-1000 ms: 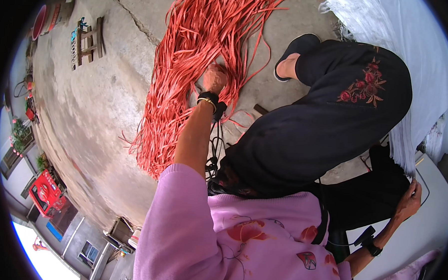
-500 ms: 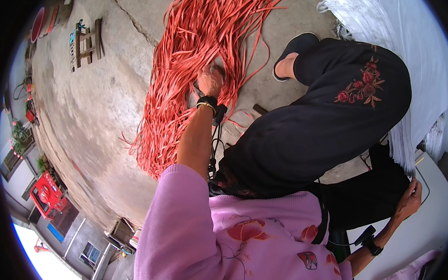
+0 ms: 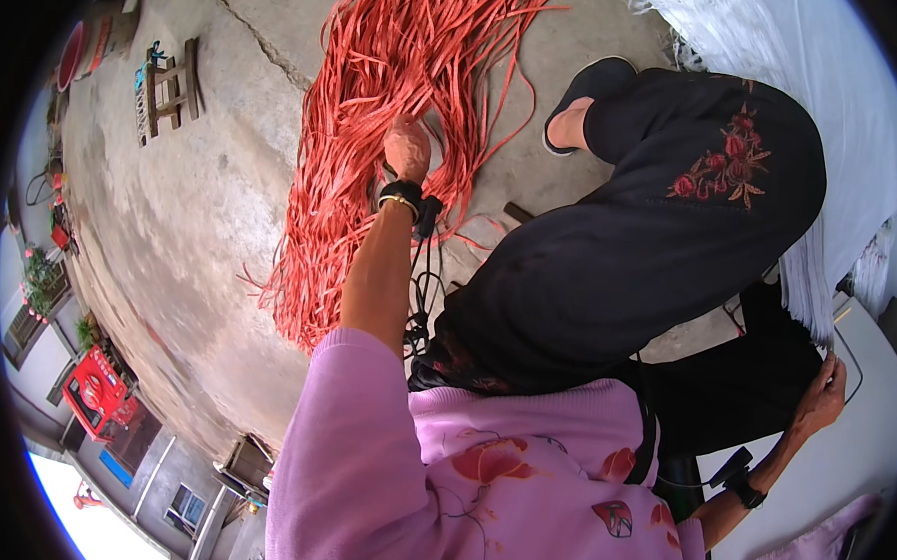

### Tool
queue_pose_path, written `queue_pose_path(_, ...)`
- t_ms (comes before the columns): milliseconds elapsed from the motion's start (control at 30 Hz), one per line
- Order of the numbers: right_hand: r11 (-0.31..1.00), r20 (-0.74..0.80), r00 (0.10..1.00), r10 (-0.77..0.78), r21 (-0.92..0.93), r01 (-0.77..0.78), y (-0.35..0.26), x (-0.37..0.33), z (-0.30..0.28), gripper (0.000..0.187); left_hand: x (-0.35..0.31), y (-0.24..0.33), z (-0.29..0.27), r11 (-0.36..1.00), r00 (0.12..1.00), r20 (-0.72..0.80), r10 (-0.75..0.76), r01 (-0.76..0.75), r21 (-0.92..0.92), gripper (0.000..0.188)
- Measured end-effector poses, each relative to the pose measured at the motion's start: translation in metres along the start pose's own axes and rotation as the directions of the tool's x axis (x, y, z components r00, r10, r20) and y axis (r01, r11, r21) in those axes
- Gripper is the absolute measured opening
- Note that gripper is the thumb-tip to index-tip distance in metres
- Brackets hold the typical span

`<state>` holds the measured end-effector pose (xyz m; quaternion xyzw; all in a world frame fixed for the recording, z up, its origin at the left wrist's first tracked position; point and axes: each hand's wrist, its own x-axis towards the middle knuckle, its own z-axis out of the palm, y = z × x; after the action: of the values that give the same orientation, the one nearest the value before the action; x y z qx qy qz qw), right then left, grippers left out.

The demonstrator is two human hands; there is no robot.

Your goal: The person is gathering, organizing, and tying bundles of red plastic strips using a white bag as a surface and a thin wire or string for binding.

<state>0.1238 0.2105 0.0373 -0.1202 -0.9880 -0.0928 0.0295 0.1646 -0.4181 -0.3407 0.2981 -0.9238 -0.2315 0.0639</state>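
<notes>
The pink shirt (image 3: 520,483) and the black trousers (image 3: 610,257) of the seated person occupy the near area; a floral pattern marks the raised leg. To the right, a white panel (image 3: 874,384) lies beneath the right hand (image 3: 819,396), and a black wristband (image 3: 747,493) is fitted to that wrist. The right hand has its fingers bent at the lower end of the white strands (image 3: 803,291), which hang beside the knee; whether it grips them cannot be told. The left arm extends forward, with a dark band (image 3: 404,190) and a bracelet at the wrist and a black cable (image 3: 422,304) hanging near it. The left hand (image 3: 407,148) is curled, back upward, at the orange-red strips (image 3: 315,244); its fingertips are hidden, so a hold cannot be confirmed. The strips lie in a long, loose heap on the concrete floor (image 3: 212,200), left of the dark shoe (image 3: 589,91). White sheeting (image 3: 797,85) stands beyond the knee at right. At far left are a wooden frame (image 3: 168,93), a red machine (image 3: 98,390) and green plants (image 3: 40,280).
</notes>
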Motion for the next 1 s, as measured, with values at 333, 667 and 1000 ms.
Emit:
queue_pose_path(333,0.999,-0.034,0.999,-0.004,0.033,0.005,0.000,0.000,0.003,0.027,-0.034,0.069,0.029,0.940,0.904,0.273,-0.330,0.340,0.011,0.072)
queue_pose_path(667,0.998,-0.006,0.999,0.036,0.060,-0.036,0.002,-0.001,0.002,0.027,-0.055,0.095,0.035,0.934,0.917,0.355,-0.183,0.049,0.355,0.056)
queue_pose_path(1000,0.998,-0.037,0.999,0.038,0.052,-0.036,-0.004,-0.004,0.000,0.028,-0.034,0.050,0.040,1.000,0.909,0.417,-0.007,0.008,-0.002,0.024)
